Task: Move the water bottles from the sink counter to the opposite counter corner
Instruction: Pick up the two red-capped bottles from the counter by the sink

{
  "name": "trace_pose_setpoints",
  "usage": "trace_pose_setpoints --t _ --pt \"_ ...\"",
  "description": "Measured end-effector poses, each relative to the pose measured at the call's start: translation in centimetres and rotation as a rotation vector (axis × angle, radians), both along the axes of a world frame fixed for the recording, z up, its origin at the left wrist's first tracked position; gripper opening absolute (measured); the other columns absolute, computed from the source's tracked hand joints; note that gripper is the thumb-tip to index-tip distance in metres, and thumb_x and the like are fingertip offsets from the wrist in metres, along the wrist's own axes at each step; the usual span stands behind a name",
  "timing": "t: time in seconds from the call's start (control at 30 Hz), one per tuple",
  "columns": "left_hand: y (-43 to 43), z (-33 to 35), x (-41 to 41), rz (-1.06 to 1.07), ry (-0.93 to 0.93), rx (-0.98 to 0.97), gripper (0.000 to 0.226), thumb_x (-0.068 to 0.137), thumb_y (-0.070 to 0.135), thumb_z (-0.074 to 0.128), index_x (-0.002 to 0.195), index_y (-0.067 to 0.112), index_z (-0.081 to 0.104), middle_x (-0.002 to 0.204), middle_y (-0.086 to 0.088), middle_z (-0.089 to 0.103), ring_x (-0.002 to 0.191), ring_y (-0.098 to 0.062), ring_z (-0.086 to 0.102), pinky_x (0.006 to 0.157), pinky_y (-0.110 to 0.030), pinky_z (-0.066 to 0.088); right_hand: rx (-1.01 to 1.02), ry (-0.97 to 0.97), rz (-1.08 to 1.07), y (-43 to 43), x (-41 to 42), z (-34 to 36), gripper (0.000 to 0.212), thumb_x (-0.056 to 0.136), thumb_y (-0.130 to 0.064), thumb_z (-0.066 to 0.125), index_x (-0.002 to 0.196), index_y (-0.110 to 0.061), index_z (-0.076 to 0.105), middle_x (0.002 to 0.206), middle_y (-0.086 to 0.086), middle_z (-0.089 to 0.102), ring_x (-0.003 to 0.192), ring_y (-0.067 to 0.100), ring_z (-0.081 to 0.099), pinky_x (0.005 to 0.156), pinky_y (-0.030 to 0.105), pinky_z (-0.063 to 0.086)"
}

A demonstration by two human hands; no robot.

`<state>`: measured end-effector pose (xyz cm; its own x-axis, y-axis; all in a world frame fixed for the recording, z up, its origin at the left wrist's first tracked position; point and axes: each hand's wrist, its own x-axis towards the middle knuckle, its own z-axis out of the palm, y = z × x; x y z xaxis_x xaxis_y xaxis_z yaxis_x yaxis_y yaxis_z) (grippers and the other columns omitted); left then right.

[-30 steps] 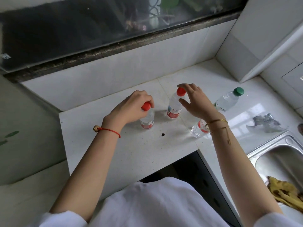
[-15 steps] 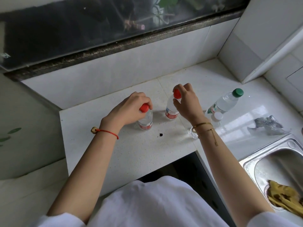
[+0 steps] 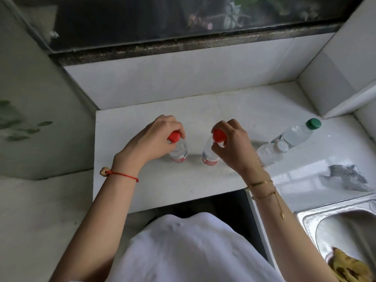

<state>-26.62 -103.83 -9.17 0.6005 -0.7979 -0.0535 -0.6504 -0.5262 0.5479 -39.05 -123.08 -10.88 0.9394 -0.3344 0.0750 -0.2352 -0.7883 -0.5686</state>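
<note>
Hands (image 3: 154, 139) (image 3: 232, 143) over red caps, bottle (image 3: 179, 153) (image 3: 209, 157) bodies half-hidden.

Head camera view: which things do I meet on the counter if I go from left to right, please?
left hand → left red-capped bottle → right red-capped bottle → right hand → white-capped bottle → green-capped bottle → crumpled grey wrapper
</note>
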Motion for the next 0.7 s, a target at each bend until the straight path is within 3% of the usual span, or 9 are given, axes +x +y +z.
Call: trace_pose_setpoints --t 0.2,0.37,0.7 --pt "4.9 0.1 -3.9 0.144 -0.017 -0.009 0.027 0.077 0.003 0.060 0.092 0.026 0.065 0.096 0.009 0.057 0.094 -0.015 0.049 0.081 -0.038 0.048 -0.015 0.037 0.174 3.6 -1.4 0.6 0.034 0.073 -0.010 0.073 0.103 -0.017 0.060 0.108 0.004 0.055 0.083 0.017 0.052 0.068 0.009 0.036" --pt "9.1 -0.1 -7.6 0.291 -0.013 -0.011 0.030 0.074 0.004 0.061 0.091 0.028 0.064 0.096 0.010 0.058 0.096 -0.013 0.050 0.083 -0.037 0.048 -0.003 0.040 0.332 6.6 -2.0 1.1 0.036 0.070 -0.009 0.074 0.103 -0.017 0.060 0.106 0.005 0.055 0.081 0.023 0.057 0.071 0.022 0.046" --pt "15.8 0.8 -15.0 0.571 -0.008 -0.036 0.030 0.072 -0.002 0.064 0.090 0.021 0.067 0.093 0.005 0.059 0.090 -0.012 0.052 0.079 -0.034 0.048 -0.011 0.078 0.610 12.3 -2.7 1.7 0.036 0.071 -0.009 0.073 0.104 -0.018 0.060 0.106 0.005 0.055 0.082 0.025 0.058 0.072 0.025 0.049"
